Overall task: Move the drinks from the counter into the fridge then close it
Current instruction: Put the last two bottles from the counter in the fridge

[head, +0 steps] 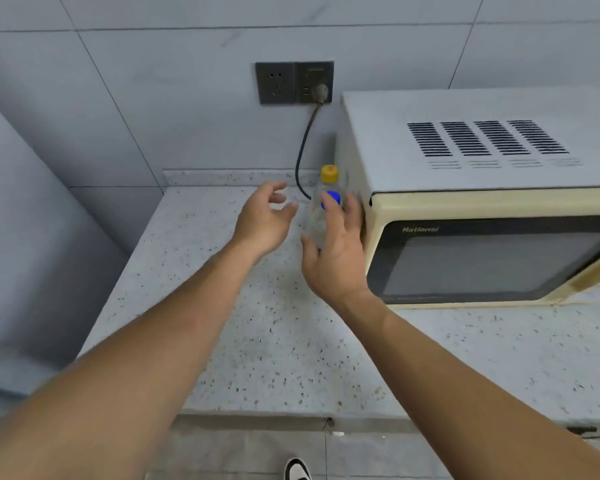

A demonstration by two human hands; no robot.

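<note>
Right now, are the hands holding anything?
Nothing yet. The right hand is open around the bottle; the left hand is open beside it.

Head view looks down, close over counter (274,341).

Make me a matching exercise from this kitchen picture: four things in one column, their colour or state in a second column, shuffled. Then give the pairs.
1. bottle cap
2. microwave front
3. plug
4. left hand

A. pushed into the wall socket
B. yellow
C. open, holding nothing
D. cream

Pairs: 1-B, 2-D, 3-A, 4-C
</note>
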